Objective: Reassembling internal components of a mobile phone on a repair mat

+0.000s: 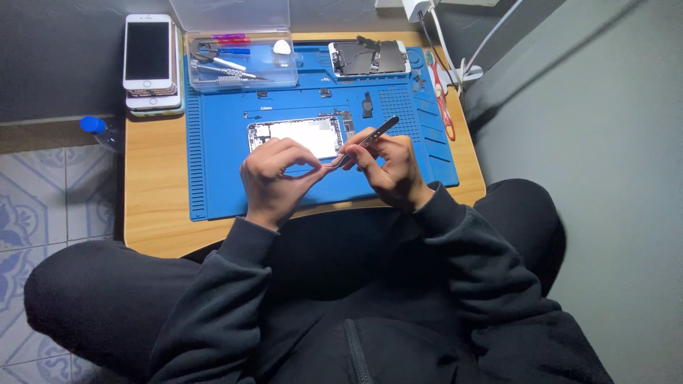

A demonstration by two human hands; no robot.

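A small pale wooden bench [153,206] stands against a dark wall and carries a blue silicone repair mat [220,178], whose ridged surface suits keeping tiny parts from rolling off. Near the mat's middle lies an opened phone body with a bare silvery interior [295,135], just beyond both hands, within easy reach. The left hand [274,178] pinches something too small to identify between thumb and forefinger, while the right hand [391,167] grips slim metal tweezers [370,139] whose tips meet that pinch; a clear plastic tool box [238,53] sits at the mat's far left corner.
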